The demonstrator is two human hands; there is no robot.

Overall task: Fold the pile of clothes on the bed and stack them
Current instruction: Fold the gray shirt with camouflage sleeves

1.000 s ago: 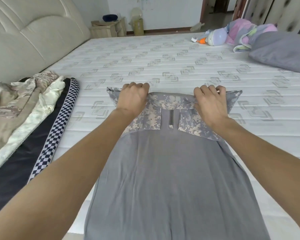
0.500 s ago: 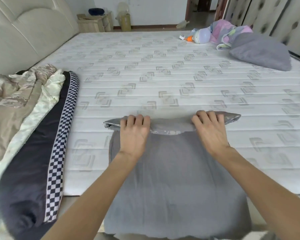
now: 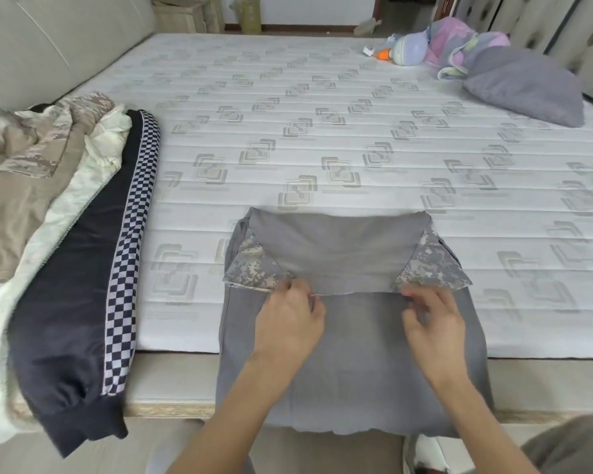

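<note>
The white mattress (image 3: pixel 322 107) fills most of the frame, with the unfolded pile of clothes (image 3: pixel 59 213) at left. At lower centre lies the grey shirt (image 3: pixel 350 340), its top folded down; the left hand (image 3: pixel 288 323) and right hand (image 3: pixel 432 323) each pinch that folded edge.

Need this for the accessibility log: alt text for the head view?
Both hands, left hand and right hand, pinch the folded-down edge of a grey shirt with camouflage sleeves on a white mattress. Unfolded clothes lie at left.
</note>
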